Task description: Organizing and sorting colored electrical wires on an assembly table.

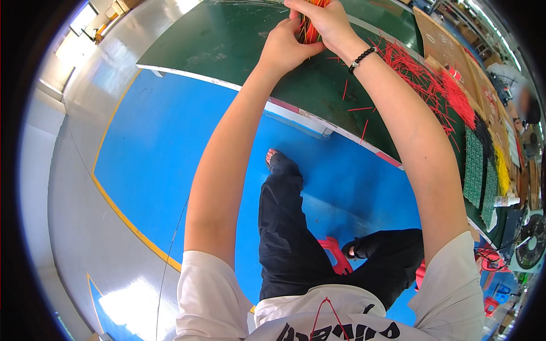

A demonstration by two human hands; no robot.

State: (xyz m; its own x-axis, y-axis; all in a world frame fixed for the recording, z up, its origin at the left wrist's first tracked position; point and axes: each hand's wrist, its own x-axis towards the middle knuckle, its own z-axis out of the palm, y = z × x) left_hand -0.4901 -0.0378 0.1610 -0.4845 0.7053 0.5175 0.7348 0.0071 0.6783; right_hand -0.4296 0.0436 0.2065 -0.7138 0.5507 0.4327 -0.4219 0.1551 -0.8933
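Both my hands close round a bundle of thin red, yellow and dark wires (310,33) at the top of the head view, over the green tabletop. My left hand (284,48) wraps its near left side, thumb across the bottom. My right hand (327,23), with a black bead bracelet (363,59) on the wrist, grips it from the right and higher up. The bundle's upper end is cut off by the picture's edge. To the right of my right forearm, many short red wire pieces (406,71) lie scattered on the green table (210,48).
Farther right are a pile of red wires (458,99), black wires (483,136) and yellow wires (502,170). A fan (530,241) stands at the right edge. The table's near edge (341,131) runs below my forearms. Under me is a red stool (336,256) on the blue floor.
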